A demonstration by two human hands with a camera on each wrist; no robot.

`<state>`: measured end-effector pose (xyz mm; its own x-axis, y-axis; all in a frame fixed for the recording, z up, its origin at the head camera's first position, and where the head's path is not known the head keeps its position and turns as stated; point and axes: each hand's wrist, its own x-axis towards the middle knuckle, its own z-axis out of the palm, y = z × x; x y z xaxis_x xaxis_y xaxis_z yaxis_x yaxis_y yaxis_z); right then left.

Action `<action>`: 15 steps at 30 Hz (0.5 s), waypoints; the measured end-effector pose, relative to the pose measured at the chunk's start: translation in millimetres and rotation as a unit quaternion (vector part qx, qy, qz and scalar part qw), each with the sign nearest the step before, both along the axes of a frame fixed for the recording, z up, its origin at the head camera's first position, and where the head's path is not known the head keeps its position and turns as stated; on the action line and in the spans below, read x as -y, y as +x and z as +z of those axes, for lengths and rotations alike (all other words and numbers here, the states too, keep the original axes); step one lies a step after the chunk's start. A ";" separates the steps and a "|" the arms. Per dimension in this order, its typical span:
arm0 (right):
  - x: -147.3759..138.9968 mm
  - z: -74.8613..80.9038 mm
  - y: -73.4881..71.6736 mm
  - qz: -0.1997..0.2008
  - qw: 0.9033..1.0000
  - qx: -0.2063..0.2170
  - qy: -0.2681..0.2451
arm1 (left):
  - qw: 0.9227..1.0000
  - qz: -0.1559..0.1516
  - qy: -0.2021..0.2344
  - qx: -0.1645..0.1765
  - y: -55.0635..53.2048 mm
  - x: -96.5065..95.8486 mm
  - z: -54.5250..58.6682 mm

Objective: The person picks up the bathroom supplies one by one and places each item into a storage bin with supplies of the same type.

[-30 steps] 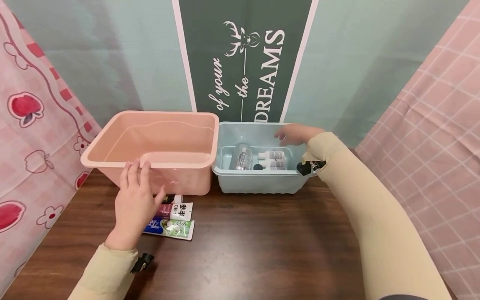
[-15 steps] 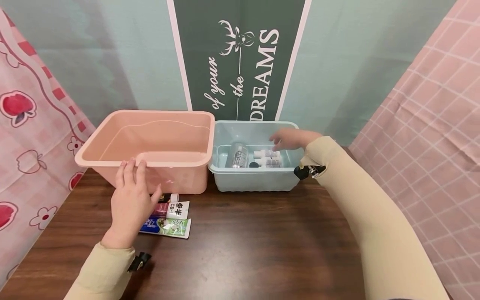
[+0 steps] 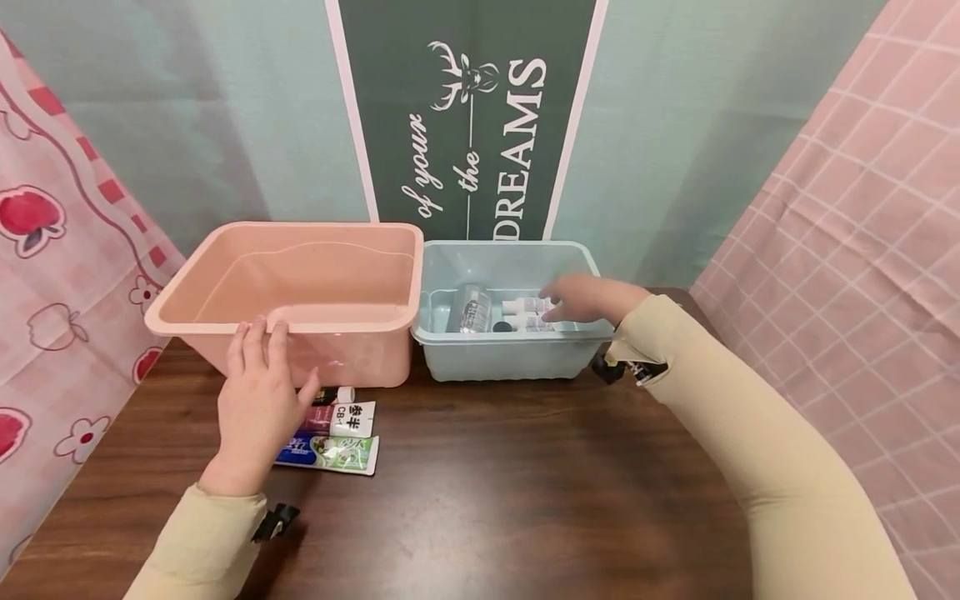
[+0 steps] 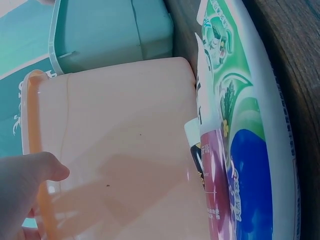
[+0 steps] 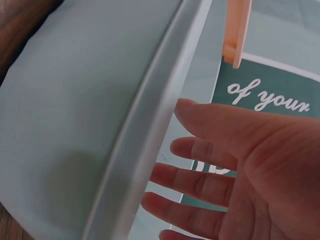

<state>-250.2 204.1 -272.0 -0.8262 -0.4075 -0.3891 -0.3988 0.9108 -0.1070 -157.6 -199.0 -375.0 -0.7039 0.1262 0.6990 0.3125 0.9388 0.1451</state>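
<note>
My left hand [image 3: 258,408] rests its fingertips on the front rim of a pink plastic bin [image 3: 360,358], fingers fairly straight and thumb apart. Beside that hand lie a blue-and-green toothpaste tube [image 3: 345,454], a red-and-white tube [image 3: 352,419] and a dark tube with a white cap [image 3: 333,395]. My right hand [image 3: 588,296] reaches over the right end of a light blue bin [image 3: 510,358], its fingers spread and slightly bent, nothing between them. In the blue bin lie a clear bottle [image 3: 473,310] and small white bottles [image 3: 521,306], close to the right fingertips.
Both bins stand side by side on a dark wooden table [image 3: 480,500], against a green cloth [image 3: 660,125] with printed lettering. Pink patterned cloths hang at the left [image 3: 45,317] and right [image 3: 825,208]. A small black-capped item [image 3: 502,327] lies in the blue bin.
My right hand has come lower and nearer to the white bottles. The left hand stays at the pink bin's rim. The whole head view has shifted slightly.
</note>
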 end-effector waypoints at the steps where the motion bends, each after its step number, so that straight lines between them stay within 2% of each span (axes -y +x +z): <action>1: 0.0 -0.2 2.7 0.001 1.000 -0.003 0.000 | 1.000 0.001 0.000 0.000 0.1 0.2 0.1; 6: -2.4 -1.3 14.5 0.007 1.000 -0.023 -0.006 | 1.000 -0.001 0.002 0.001 0.5 -0.6 1.0; 15: -6.4 -3.2 38.4 -0.005 0.998 -0.059 -0.030 | 1.000 -0.004 0.004 -0.001 1.0 -0.2 2.4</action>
<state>-211.8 210.5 -275.2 -0.8690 -0.4182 -0.2644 -0.4020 0.9083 -0.1154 -156.6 -198.8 -372.6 -0.7013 0.1263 0.7016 0.3196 0.9354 0.1511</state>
